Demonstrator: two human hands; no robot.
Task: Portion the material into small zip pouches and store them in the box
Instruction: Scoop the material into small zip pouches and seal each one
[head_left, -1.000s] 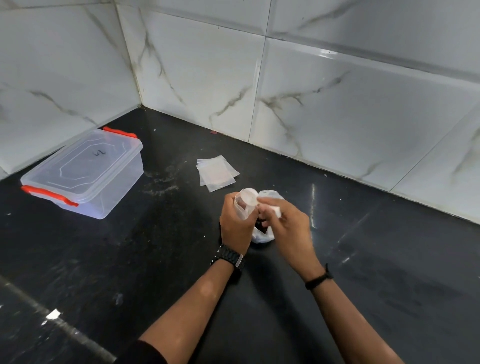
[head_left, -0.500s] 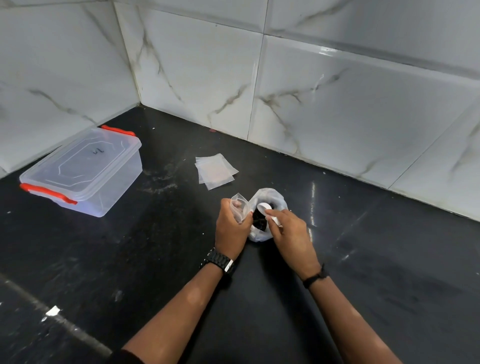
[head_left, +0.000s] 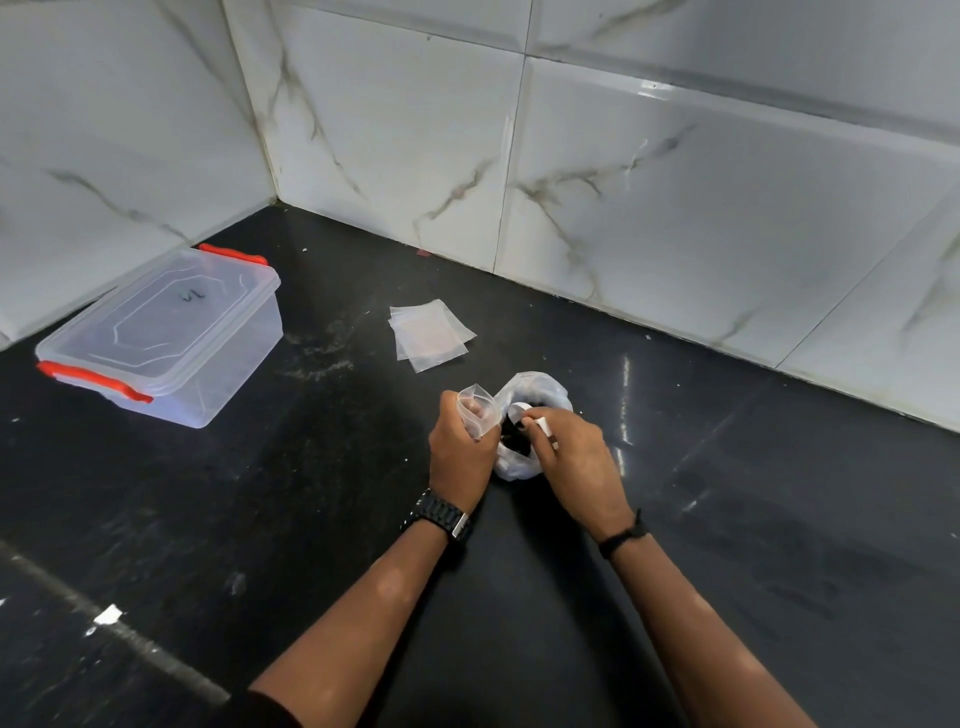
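My left hand (head_left: 460, 452) holds a small clear zip pouch (head_left: 479, 410) with its mouth held wide, just left of a white plastic bag (head_left: 540, 389) of dark material standing on the black counter. My right hand (head_left: 576, 465) pinches a small white scoop (head_left: 522, 413) whose bowl is dipped into the bag's mouth. A stack of flat empty zip pouches (head_left: 428, 335) lies behind the bag. The clear storage box (head_left: 166, 338) with red latches stands at the far left, its lid on.
The black counter (head_left: 779, 519) meets white marble-look wall tiles (head_left: 675, 208) at the back and left, forming a corner behind the box. Pale specks and a scuffed streak mark the counter's near left.
My right hand brought the white scoop down from beside the pouch into the bag. My left hand has tipped the pouch leftward, away from the bag's mouth.
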